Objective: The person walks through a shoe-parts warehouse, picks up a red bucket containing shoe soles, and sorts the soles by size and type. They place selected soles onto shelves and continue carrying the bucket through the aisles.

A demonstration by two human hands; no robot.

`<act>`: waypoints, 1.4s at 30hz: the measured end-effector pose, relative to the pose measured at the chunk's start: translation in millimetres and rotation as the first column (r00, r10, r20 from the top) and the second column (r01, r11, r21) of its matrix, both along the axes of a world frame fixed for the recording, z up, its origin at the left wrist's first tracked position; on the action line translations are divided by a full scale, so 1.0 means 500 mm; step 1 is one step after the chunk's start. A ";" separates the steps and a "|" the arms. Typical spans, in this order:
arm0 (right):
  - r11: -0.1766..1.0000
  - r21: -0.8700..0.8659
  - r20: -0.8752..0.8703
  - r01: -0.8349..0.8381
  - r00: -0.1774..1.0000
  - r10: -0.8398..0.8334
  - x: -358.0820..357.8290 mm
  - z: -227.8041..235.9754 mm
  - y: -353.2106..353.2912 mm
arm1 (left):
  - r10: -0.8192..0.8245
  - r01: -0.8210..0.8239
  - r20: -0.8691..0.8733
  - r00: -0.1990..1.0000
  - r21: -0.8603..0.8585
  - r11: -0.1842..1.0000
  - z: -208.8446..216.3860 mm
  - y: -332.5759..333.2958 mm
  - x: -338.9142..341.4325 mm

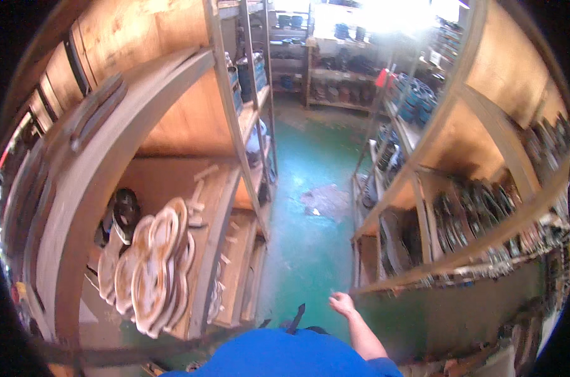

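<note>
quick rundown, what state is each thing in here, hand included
right hand: fingers curled, any grip too blurred to tell
pale figure-eight pieces: stacked in overlapping piles
dark flat pieces: standing on edge, packed in a row
green floor: marked by a greyish patch
window: glaring bright

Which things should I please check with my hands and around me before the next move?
1. Right hand empty: cannot tell; no object shows, but its inner side is hidden.
2. Left hand in sight: not ok; outside the picture.
3. Green floor ahead uniform: not ok; a grey patch lies there.
4. Pale rounded pieces at left steady: cannot tell; they overlap in piles.
5. Dark flat pieces at right in a row: ok.
</note>
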State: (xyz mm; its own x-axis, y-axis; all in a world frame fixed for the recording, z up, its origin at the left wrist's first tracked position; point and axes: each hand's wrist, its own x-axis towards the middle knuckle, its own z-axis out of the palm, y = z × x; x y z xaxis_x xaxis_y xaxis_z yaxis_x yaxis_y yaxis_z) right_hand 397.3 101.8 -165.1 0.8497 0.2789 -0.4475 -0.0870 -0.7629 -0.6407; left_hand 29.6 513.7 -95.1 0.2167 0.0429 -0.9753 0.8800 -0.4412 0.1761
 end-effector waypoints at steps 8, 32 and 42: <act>0.985 -0.161 -0.602 0.055 0.786 -0.142 0.437 -0.178 -0.145 | 0.241 -0.242 0.014 0.970 0.078 0.967 0.000 -0.064 0.307; 0.983 0.124 -0.404 0.133 0.912 -0.072 1.795 -0.044 0.444 | 0.400 -0.400 0.080 0.913 -0.007 0.916 0.013 0.263 1.471; 0.956 -0.214 -0.365 -0.199 0.924 0.111 2.234 -0.120 0.637 | 0.430 -0.427 0.019 0.903 0.157 0.890 -0.003 0.483 2.030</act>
